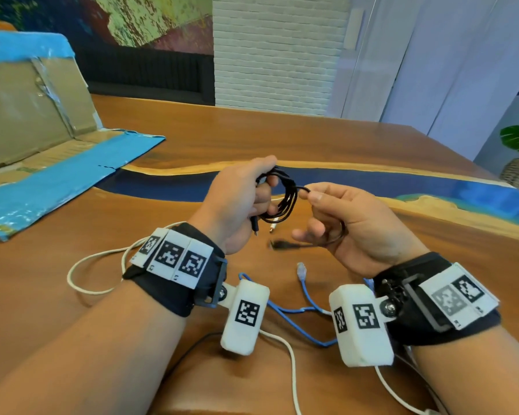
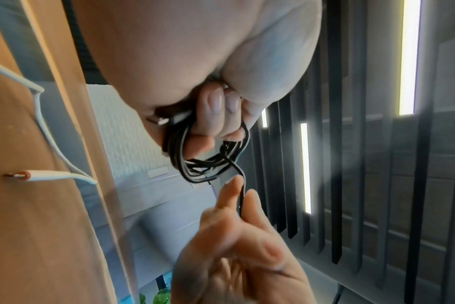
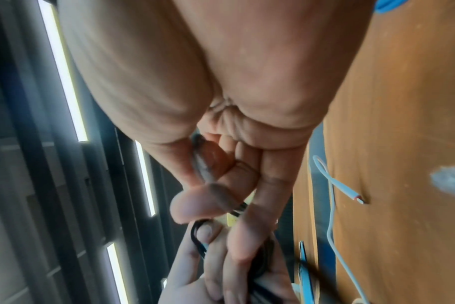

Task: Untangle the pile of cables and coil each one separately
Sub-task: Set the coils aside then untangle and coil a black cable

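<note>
Above the near middle of the wooden table [image 1: 312, 139], the black cable [image 1: 285, 199] is being held as a bundle of several loops, clear of the surface. The left hand [image 1: 240, 202] is gripping that bundle with curled fingers, one plug hanging below it. The right hand [image 1: 351, 223] is pinching the free tail just beside the loops, thumb against forefinger, the slack running down through its palm. Judged step: the tail is being wrapped around the coil to secure it. The next move is calling for steady tension while the tail is passed round the loops. On the table nearer the person, a blue cable [image 1: 306, 310] and a white cable [image 1: 99, 259] are lying loose, not yet coiled.
</note>
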Motion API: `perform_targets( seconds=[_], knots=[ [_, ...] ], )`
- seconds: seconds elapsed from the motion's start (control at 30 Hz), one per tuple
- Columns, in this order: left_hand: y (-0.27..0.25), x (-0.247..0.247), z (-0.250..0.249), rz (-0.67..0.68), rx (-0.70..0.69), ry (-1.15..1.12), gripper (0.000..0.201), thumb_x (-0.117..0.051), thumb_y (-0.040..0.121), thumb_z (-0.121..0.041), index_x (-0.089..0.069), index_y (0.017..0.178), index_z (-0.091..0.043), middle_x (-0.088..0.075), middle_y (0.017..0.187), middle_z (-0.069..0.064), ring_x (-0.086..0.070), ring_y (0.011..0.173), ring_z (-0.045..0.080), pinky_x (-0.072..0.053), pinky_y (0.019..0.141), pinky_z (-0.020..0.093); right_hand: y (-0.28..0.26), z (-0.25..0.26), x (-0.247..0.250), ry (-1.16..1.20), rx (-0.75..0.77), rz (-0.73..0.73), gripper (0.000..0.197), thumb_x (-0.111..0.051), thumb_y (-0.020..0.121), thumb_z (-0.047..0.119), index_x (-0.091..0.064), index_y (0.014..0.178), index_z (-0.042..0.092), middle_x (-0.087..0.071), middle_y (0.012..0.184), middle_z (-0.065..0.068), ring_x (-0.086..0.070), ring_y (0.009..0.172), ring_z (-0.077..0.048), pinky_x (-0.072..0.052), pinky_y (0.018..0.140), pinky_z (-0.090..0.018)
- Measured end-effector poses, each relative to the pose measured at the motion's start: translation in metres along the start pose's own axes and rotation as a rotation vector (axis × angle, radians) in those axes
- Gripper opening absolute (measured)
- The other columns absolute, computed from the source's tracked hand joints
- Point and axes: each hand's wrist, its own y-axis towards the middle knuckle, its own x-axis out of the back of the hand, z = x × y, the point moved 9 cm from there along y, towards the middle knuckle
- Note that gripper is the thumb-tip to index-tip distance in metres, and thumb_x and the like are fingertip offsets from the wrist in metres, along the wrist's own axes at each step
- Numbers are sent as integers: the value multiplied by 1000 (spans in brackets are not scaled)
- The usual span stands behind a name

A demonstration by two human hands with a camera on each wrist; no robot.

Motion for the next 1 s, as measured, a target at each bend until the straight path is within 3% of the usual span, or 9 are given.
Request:
perform_targets(
  seconds=[0.1,0.2,0.3,0.4,0.57,0.67,0.73,0.87,1.0],
  knots=[
    [-2,-3,1,50,62,-176,40,-49,105,-31,-53,70,-11,-18,49,-6,-15,43,13,-32,51,27,0,12,14,-145,63,-45,16,-59,94,12,-70,100,2,-33,55,0,-31,45,-13,-41,43,-26],
    [-9,-16,-1,172,118,-312,41,-45,106,-32,-52,72,-11,-14,51,-8,-12,42,10,-30,46,22,-4,29,25,-378,157,-59,14,-65,90,17,-78,90,12,-44,60,-7,-19,51,-19,-18,43,-28],
    [-17,-31,-8,305,116,-393,40,-42,106,-35,-53,74,-12,-9,55,-8,-7,45,11,-29,45,20,-9,44,25,-547,277,-48,14,-68,89,13,-81,88,18,-69,73,-3,-48,56,-15,-37,49,-27],
    [-22,-40,-12,367,104,-450,42,-44,102,-37,-56,71,-12,-9,54,-8,-7,44,10,-28,45,19,-10,47,15,-734,345,-6,11,-72,89,13,-81,95,14,-76,92,-5,-70,87,-18,-55,78,-29],
    [-21,-43,-9,328,49,-473,45,-39,106,-35,-55,72,-10,-9,54,-6,-8,44,11,-29,46,22,-12,47,1,-771,450,-71,11,-74,91,4,-82,91,12,-78,81,-5,-71,77,-13,-58,73,-29],
    [-17,-36,-10,239,-12,-448,43,-39,108,-34,-52,74,-10,-9,54,-5,-8,45,12,-30,47,22,-8,37,-2,-566,440,-117,11,-72,89,-3,-80,91,5,-78,84,-12,-76,86,-31,-63,82,-45],
    [-17,-31,-12,181,-55,-413,44,-40,108,-33,-52,73,-10,-10,55,-4,-8,47,14,-29,49,24,-4,28,0,-412,372,-92,15,-67,91,-5,-78,94,2,-78,89,-19,-75,93,-37,-60,88,-49],
    [-14,-24,-13,113,-94,-302,45,-42,107,-34,-54,71,-11,-17,51,-4,-11,48,15,-22,55,30,-5,24,-3,-331,328,-36,15,-63,89,12,-77,96,9,-78,90,-15,-74,94,-28,-56,85,-42],
    [-13,-23,-12,123,-84,-128,41,-41,109,-34,-53,79,-8,-26,52,-3,-22,46,13,-38,50,23,-2,24,4,-501,372,-177,15,-67,96,11,-77,87,16,-78,83,-5,-72,85,-20,-57,79,-40]
  ],
)
